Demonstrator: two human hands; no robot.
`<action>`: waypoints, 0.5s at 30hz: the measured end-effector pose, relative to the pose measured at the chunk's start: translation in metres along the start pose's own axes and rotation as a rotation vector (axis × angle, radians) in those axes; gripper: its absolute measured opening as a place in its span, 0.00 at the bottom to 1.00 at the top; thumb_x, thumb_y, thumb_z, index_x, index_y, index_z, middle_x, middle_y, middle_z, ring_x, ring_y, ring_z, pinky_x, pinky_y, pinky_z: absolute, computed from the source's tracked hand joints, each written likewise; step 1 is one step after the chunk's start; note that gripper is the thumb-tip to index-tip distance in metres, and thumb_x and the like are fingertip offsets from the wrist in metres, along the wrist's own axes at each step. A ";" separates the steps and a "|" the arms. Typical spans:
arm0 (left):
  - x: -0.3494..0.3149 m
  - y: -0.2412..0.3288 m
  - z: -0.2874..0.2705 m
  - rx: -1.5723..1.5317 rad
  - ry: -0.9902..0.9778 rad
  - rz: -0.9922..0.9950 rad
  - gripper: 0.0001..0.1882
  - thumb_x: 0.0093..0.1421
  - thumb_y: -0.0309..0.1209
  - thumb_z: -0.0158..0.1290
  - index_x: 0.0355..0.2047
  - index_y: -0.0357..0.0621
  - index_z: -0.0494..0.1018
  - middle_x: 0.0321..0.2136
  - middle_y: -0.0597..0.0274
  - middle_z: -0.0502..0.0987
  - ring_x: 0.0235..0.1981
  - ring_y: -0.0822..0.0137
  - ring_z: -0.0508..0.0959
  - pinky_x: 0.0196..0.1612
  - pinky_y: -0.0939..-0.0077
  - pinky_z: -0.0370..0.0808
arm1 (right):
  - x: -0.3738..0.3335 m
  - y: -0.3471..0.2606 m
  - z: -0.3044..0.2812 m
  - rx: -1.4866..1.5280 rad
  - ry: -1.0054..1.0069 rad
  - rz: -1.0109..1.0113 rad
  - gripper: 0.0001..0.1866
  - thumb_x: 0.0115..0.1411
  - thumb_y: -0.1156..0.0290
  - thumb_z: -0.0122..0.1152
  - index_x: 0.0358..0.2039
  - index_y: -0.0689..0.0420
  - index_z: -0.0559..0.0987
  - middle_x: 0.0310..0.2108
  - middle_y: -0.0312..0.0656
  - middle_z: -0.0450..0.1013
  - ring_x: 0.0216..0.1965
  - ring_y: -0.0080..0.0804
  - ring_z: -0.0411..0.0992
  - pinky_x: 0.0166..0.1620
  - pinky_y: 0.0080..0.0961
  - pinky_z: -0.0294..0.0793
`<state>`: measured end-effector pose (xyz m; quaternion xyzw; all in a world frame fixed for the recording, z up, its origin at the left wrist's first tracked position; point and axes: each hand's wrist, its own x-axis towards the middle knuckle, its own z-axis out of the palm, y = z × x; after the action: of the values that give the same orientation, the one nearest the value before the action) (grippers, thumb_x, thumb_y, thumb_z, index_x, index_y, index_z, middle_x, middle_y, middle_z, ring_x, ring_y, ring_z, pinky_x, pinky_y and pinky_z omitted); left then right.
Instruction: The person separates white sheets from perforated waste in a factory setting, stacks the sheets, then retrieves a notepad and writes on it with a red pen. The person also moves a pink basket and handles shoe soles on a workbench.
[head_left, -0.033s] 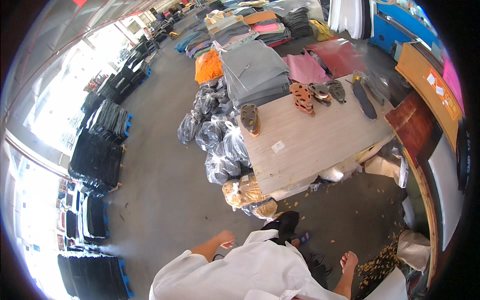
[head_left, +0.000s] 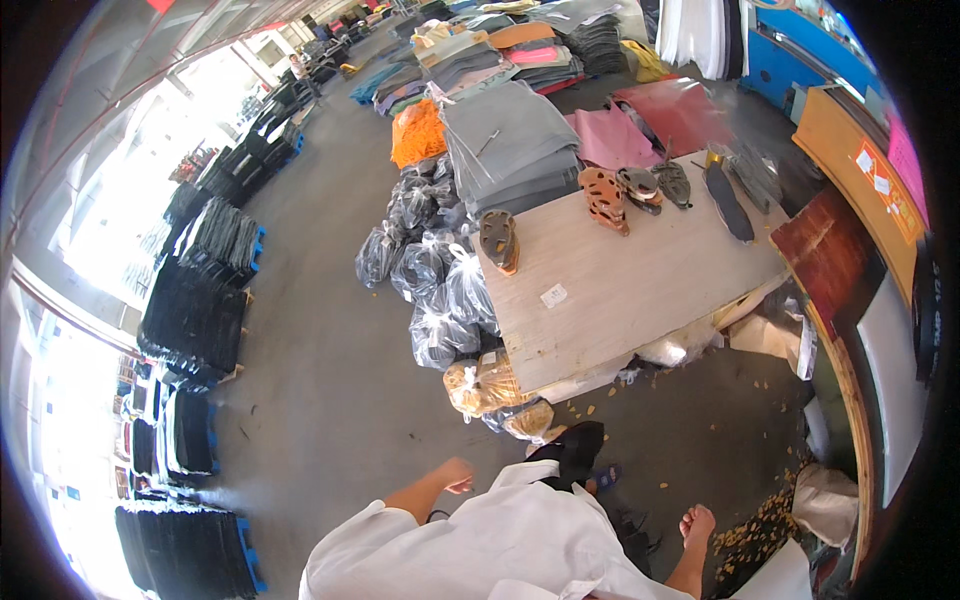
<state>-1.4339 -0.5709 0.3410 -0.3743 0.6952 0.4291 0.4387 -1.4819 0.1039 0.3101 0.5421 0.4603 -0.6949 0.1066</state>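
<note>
My left hand (head_left: 457, 476) hung in the air over the floor (head_left: 310, 400), fingers loosely curled around nothing I could see; blur kept me from telling whether they met. My right hand (head_left: 697, 521) hung out on the other side, fingers bent toward the palm, holding nothing visible, and I could not tell whether it was fully closed. Nearest my left hand but apart from it, a knotted clear bag (head_left: 478, 386) full of yellow-tan pieces sat at the near left corner of the table (head_left: 630, 290). Just beside it, a smaller bag (head_left: 528, 420) showed tan contents too, with something dark at one end. Beyond these, plastic bags (head_left: 433, 338) of dark stuff were heaped along the table's left side, some tied at the neck. Near my right hand, yellowish scraps (head_left: 745, 522) lay strewn loose, and past them stood a beige sack (head_left: 828, 500) whose contents I could not make out
</note>
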 end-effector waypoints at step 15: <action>0.163 0.283 0.094 0.466 -0.140 0.384 0.12 0.61 0.35 0.52 0.33 0.41 0.81 0.24 0.59 0.81 0.22 0.64 0.83 0.23 0.65 0.82 | 0.107 -0.129 0.084 -0.634 -0.275 -0.046 0.11 0.60 0.72 0.54 0.20 0.56 0.74 0.18 0.39 0.68 0.16 0.30 0.66 0.17 0.32 0.61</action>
<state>-1.7157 -0.4081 0.2420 -0.0948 0.8009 0.3580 0.4705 -1.6626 0.1493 0.2857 0.3727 0.6466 -0.5863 0.3152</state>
